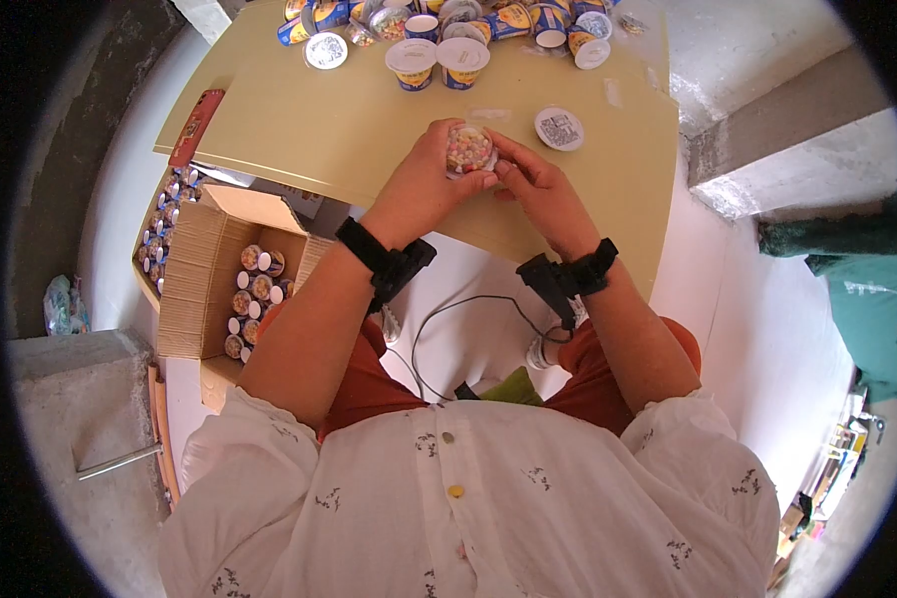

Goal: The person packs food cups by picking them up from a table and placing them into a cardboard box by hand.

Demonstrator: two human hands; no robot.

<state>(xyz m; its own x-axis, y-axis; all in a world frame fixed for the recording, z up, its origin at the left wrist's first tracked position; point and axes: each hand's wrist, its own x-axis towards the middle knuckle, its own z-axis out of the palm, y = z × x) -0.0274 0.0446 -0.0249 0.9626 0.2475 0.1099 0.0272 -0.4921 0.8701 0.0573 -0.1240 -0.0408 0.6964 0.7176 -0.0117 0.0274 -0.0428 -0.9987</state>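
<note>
1. The left hand (421, 181) is curled around the left side of a small round tub with a see-through face and pink, yellow and pale bits inside (468, 148).
2. The right hand (546, 195) closes on the tub's right side with thumb and fingertips, so both hands clamp it, their thumb tips near each other below it.
3. The tub sits between the hands, above a yellow-tan smooth tabletop (339, 120), inward of its near edge. The left wrist, in a black fabric strap (362, 244), lies past that edge.
4. Just beyond the right hand, apart from its fingers, lies a flat white round lid printed with a square black code (559, 130).
5. Ahead of both hands, across a strip of tabletop, two blue-and-yellow paper cups with white disc tops (437, 79) stand side by side; behind them a heap of similar blue-and-yellow cups (513, 22) crowds the far side.
6. Left of the left hand, a wide stretch of tabletop gives sideways room as far as a narrow red box (196, 128) on the left edge.
7. Below and left of the left hand, beyond the near edge, an open brown cardboard carton (191, 284) holds more filled cups (260, 287).
8. Right of the right hand, the tabletop continues to its right edge.
</note>
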